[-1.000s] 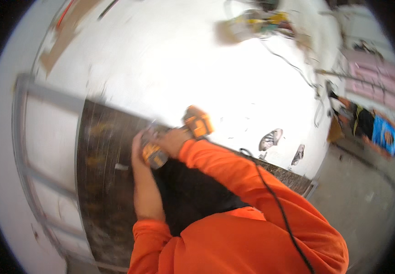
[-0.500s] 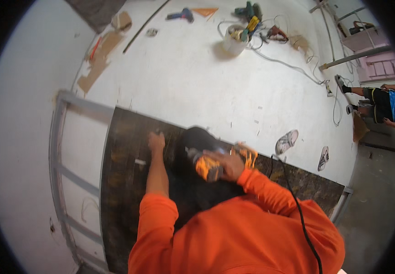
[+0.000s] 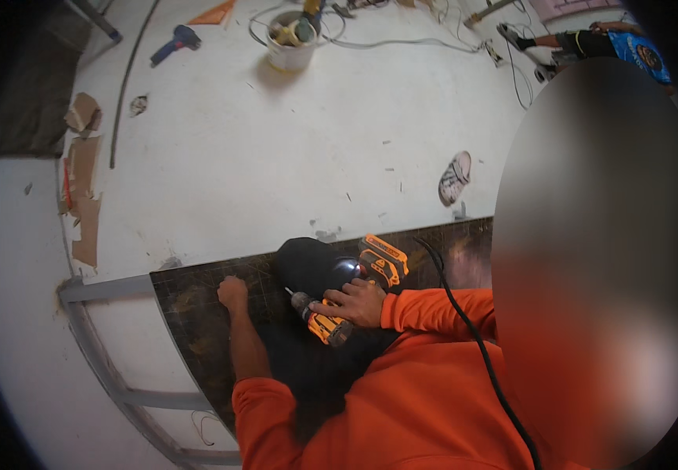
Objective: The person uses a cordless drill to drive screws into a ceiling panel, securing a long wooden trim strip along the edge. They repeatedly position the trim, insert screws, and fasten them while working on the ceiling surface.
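Drill [image 3: 333,323] likely heavy, rigid; best held where fingers of right hand [image 3: 358,304] are wrapped. Left hand [image 3: 233,292] curled, pinch unclear.

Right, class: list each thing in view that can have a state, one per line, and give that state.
Cordless drill: gripped, lamp lit
Right hand: closed on the drill
Left hand: curled at the dark panel; contents hidden
Dark panel: lying flat, partly hidden
Grey metal frame: left end uncovered
White bucket: upright, holding tools
Blue power tool: lying down, unheld
Clog: unworn
Cardboard: torn
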`<state>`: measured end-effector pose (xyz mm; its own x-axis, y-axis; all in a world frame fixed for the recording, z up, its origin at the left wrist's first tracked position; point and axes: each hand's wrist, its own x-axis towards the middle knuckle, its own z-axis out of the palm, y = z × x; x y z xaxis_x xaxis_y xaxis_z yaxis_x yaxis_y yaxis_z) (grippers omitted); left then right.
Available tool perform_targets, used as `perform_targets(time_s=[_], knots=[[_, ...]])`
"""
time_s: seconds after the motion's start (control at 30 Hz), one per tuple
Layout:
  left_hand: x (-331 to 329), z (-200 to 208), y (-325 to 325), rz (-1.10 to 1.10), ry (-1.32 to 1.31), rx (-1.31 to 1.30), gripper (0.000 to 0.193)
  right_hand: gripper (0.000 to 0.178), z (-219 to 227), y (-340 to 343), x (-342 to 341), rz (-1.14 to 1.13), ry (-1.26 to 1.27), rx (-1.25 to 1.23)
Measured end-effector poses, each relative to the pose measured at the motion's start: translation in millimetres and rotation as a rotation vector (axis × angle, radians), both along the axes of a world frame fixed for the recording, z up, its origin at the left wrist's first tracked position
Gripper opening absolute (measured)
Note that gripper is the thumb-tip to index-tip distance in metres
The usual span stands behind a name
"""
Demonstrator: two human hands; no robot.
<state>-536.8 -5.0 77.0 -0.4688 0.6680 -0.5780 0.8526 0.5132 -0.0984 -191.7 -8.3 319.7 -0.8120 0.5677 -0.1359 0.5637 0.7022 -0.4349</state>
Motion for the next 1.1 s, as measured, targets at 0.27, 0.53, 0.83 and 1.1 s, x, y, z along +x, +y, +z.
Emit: perform_targets(time_s=[0.27, 0.53, 0.83, 1.1], knots=[[139, 106, 80, 0.43, -0.908, 0.286, 0.031, 0.071, 4, 8, -4, -0.004, 0.002, -0.088], [141, 122, 97, 0.215, -0.95, 0.446, 0.044, 0.084, 7, 10, -6, -0.054, 0.021, -0.115], [99, 244, -210, 1.0, -0.363, 1.183, 0.027, 0.075, 14, 6, -19, 0.141, 0.101, -0.26], [358, 240, -499, 2.265, 0.151, 1.285, 0.024, 0.066, 13, -2, -60, 0.483, -0.047, -0.174]])
